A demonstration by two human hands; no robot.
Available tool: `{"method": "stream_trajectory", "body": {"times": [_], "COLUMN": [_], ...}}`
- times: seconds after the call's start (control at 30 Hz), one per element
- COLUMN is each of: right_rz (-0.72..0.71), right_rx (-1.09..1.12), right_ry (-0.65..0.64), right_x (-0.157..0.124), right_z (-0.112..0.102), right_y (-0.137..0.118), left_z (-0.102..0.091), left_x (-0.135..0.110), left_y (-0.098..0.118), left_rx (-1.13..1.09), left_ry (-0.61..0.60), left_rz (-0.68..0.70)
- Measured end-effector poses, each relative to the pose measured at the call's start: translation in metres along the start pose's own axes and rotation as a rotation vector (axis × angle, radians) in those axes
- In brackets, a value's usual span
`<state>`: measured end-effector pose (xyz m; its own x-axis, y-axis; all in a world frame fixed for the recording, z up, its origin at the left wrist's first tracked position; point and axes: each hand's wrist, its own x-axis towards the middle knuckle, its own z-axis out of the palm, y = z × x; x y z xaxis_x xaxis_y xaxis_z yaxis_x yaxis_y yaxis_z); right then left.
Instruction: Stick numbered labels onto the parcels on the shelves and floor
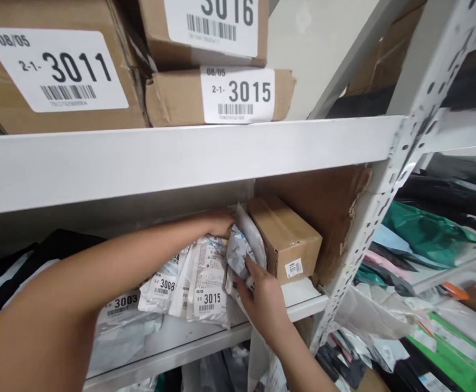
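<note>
My left hand (222, 223) reaches deep into the lower shelf and is closed at the upper edge of a clear-and-grey plastic mailing bag (238, 250); its fingertips are partly hidden there. From the front, my right hand (265, 299) pinches the same bag between thumb and fingers. Just left of it, a flat plastic packet labelled 3015 (209, 272) leans among others, including a packet labelled 3008 (161, 286). Beneath my left forearm lies a packet labelled 3003 (125, 321). A small brown carton (289, 239) stands right beside the bag.
Above my hands runs a white shelf beam (180, 163), with a carton labelled 3011 (131, 117) and a flat carton labelled 3015 (176, 100) on it. A perforated metal post (388, 179) rises at right. Beyond it are heaped bags, one green (429, 234).
</note>
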<state>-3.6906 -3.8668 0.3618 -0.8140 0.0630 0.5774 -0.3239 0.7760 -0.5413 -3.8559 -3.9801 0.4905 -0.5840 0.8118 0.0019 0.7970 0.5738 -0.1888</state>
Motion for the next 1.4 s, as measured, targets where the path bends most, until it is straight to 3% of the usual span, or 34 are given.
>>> {"method": "stream_trajectory", "body": {"times": [0.13, 0.3, 0.47, 0.67, 0.83, 1.07, 1.2, 1.4], "right_rz": [-0.038, -0.004, -0.020, 0.004, 0.042, 0.140, 0.180, -0.007], "right_rx": [0.200, 0.275, 0.287, 0.308, 0.381, 0.510, 0.538, 0.318], "right_ry": [0.156, 0.343, 0.325, 0.281, 0.363, 0.321, 0.326, 0.281], "right_x": [-0.002, -0.008, -0.010, 0.000, 0.002, 0.002, -0.002, -0.037], "right_z": [0.001, 0.004, 0.001, -0.005, 0.002, 0.018, 0.015, -0.001], "right_y": [0.015, 0.027, 0.022, 0.015, 0.013, 0.012, 0.015, 0.009], "left_z": [-0.016, 0.001, 0.017, 0.031, 0.032, 0.034, 0.037, 0.039], "left_x": [-0.016, -0.028, -0.032, -0.051, -0.068, -0.084, -0.087, -0.090], "left_y": [0.018, 0.042, 0.059, 0.081, 0.077, 0.069, 0.067, 0.064], "left_rx": [-0.049, -0.083, -0.059, 0.033, 0.172, 0.197, 0.169, 0.200], "left_ry": [-0.161, -0.218, -0.176, -0.059, 0.072, 0.103, 0.128, 0.114], "left_rz": [-0.157, -0.350, -0.464, -0.425, -0.454, -0.432, -0.434, -0.408]}}
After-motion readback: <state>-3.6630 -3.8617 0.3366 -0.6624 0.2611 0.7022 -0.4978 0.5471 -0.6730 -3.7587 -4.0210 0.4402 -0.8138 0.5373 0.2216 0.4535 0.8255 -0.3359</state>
